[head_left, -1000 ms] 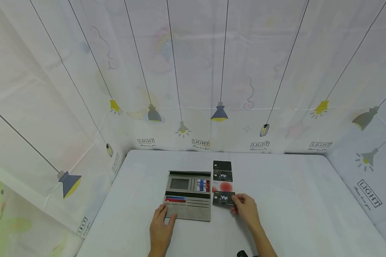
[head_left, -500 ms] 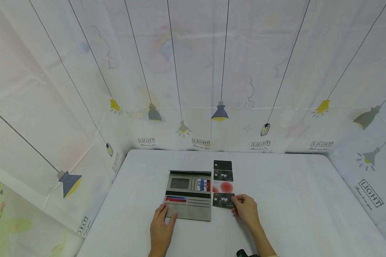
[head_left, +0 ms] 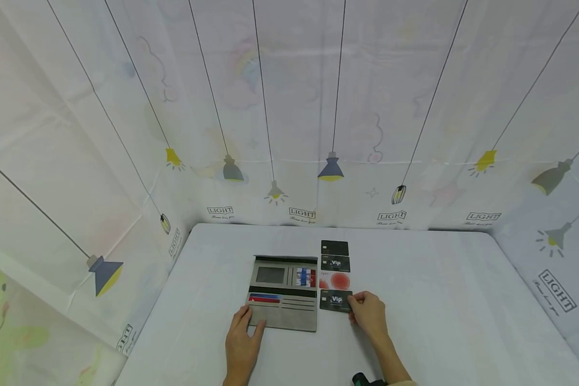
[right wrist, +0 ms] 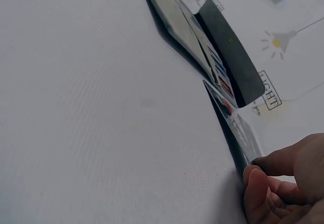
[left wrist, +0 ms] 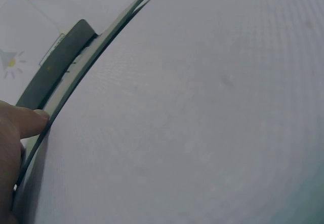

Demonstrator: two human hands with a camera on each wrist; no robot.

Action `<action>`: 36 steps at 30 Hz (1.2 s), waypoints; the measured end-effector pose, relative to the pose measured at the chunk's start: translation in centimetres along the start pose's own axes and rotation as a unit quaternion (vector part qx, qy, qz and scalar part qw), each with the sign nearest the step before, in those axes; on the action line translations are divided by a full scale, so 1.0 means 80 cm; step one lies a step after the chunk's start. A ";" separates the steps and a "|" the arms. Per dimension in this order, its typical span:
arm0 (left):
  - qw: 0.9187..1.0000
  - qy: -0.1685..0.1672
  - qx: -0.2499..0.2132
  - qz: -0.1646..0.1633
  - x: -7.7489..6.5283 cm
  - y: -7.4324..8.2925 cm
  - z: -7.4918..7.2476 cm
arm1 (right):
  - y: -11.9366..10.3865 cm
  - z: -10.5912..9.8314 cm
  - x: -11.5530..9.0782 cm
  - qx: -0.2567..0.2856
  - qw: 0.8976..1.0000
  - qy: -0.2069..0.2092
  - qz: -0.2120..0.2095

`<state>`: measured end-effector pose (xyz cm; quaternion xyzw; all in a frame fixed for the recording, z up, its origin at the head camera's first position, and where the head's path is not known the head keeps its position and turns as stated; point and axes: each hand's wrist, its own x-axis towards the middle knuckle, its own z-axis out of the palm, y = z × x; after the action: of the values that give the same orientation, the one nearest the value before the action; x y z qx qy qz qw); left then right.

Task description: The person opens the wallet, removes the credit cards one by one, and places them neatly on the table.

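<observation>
An unfolded grey wallet point(head_left: 282, 319) lies on the white table, with cards in some of its slots. My left hand point(head_left: 242, 346) rests at its lower left corner. In the left wrist view the thumb point(left wrist: 33, 122) touches the wallet's edge point(left wrist: 76, 79). Right of the wallet, my right hand point(head_left: 369, 315) pinches the right end of a dark Vip card point(head_left: 332, 301) between thumb and fingers. In the right wrist view this card point(right wrist: 230, 125) appears nearly edge-on, tilted off the table at the hand's end.
Above the held card, a red-and-white card point(head_left: 335, 280), another dark Vip card point(head_left: 335, 263) and a black card point(head_left: 334, 247) lie in a column. A dark object point(head_left: 362, 379) shows at the bottom edge beside the right forearm. Lamp-printed cloth point(head_left: 289, 107) hangs around the table.
The right hand has shifted the Vip card slightly toward the person, so more of the red-and-white card above it shows. The left hand and wallet stay in place.
</observation>
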<state>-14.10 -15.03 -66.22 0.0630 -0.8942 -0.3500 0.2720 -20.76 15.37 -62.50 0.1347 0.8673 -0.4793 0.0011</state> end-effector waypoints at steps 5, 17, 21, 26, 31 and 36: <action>1.000 0.002 0.003 0.004 0.000 0.000 0.000 | -0.008 0.000 -0.004 -0.023 1.000 0.005 -0.010; 1.000 -0.004 -0.003 -0.005 0.001 0.001 -0.001 | -0.010 0.005 -0.006 -0.061 0.997 0.023 -0.033; 1.000 -0.006 -0.002 -0.007 0.001 0.000 -0.001 | -0.010 0.008 -0.005 -0.074 0.996 0.035 -0.041; 1.000 -0.007 -0.001 -0.005 0.000 0.000 0.000 | -0.009 0.009 -0.004 -0.100 0.993 0.049 -0.050; 1.000 -0.006 -0.001 -0.002 0.001 0.001 0.000 | -0.009 0.010 -0.003 -0.113 0.991 0.051 -0.055; 1.000 -0.007 -0.001 -0.003 0.001 0.001 0.000 | -0.010 0.010 -0.003 -0.122 0.990 0.045 -0.055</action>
<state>-14.18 -14.98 -66.14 0.0633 -0.8954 -0.3524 0.2649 -20.83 14.26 -62.26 0.1076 0.9245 -0.3624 -0.0479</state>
